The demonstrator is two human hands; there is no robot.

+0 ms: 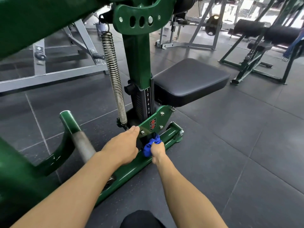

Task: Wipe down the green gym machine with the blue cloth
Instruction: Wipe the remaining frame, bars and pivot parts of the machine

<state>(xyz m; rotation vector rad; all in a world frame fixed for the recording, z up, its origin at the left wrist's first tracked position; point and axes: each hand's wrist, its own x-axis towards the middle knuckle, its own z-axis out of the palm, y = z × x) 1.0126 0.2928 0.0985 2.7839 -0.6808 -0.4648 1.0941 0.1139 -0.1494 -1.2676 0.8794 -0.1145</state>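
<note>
Head view of a person crouched low at the base of the green gym machine (138,60). The right hand (157,149) is clenched around the bunched blue cloth (150,146), pressing it against the lower frame where the green base rail (131,168) meets the angled bracket plate (158,119). The cloth lies just below that plate and on top of the rail, with part of it protruding above and to the left of the fist. The left hand (125,145) lies palm down with fingers extended, grasping nothing; its fingertips touch the lower left edge of the bracket plate, and the heel of the hand rests over the rail.

The plate carries a red arrow label (152,124) and several bolts. Behind it rises the green upright post, bearing a numbered adjustment scale (148,101) reading 1 to 6 from top to bottom and a black knob (130,88) on its left side. A long steel coil spring (113,76) hangs left of the post, tilted slightly. The black padded seat (189,79) projects to the right of the post, above the floor. A curved green arm with a bare metal bar (82,143) stands left of the hands. Dark rubber floor tiles (230,145) surround the machine; other gym frames stand in the background.
</note>
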